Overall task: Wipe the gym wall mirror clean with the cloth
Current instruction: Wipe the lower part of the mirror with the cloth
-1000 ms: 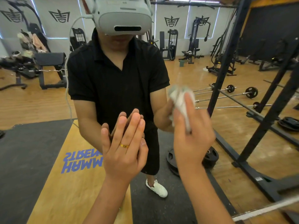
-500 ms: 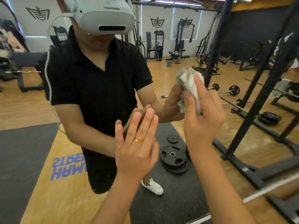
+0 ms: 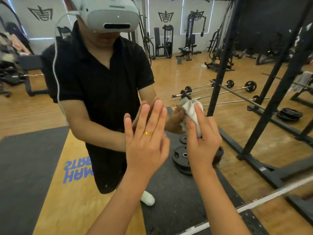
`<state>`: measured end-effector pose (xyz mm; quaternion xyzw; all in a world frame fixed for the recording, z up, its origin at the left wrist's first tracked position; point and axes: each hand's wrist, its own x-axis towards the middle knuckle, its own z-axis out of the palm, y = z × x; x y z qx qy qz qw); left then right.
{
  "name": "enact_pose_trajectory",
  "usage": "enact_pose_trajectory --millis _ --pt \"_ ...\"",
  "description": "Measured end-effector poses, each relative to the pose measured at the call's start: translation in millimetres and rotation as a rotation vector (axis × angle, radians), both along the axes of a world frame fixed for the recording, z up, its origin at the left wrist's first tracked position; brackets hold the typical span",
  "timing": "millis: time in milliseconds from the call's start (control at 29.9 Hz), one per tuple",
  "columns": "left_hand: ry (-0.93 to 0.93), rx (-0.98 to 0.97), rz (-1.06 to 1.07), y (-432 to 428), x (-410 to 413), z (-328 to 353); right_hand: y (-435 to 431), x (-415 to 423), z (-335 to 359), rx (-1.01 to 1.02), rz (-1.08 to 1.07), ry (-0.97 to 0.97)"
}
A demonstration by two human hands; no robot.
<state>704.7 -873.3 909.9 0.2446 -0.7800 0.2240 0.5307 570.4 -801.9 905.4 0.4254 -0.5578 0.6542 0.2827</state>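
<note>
Both hands up: left hand (image 3: pixel 145 141) flat-open on mirror (image 3: pixel 220 133), right hand (image 3: pixel 201 141) gripping cloth (image 3: pixel 191 109), wiping midway (approx., no smears visible).

This is a gym, seen reflected in a wall mirror (image 3: pixel 220 48). Cable machines (image 3: pixel 191 36) stand along the far wall under painted logos (image 3: pixel 165 16), loaded barbells (image 3: pixel 220 89) lie on the wooden floor (image 3: pixel 194 73), weight plates (image 3: pixel 182 158) are stacked on black rubber matting (image 3: pixel 25 167), and a black power rack (image 3: pixel 225 65) rises at the right.

Bunched white cloth (image 3: pixel 192 109) against mirror (image 3: pixel 220 48)
</note>
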Motion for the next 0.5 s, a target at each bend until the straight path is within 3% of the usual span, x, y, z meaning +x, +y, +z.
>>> enact_pose_trajectory --millis 201,501 --pt "-0.085 0.048 -0.108 10 32 7 -1 -2 -2 0.027 -0.034 -0.004" --pt "0.054 -0.1 0.137 -37 160 -22 -8 20 5 -0.051 0.007 -0.231"
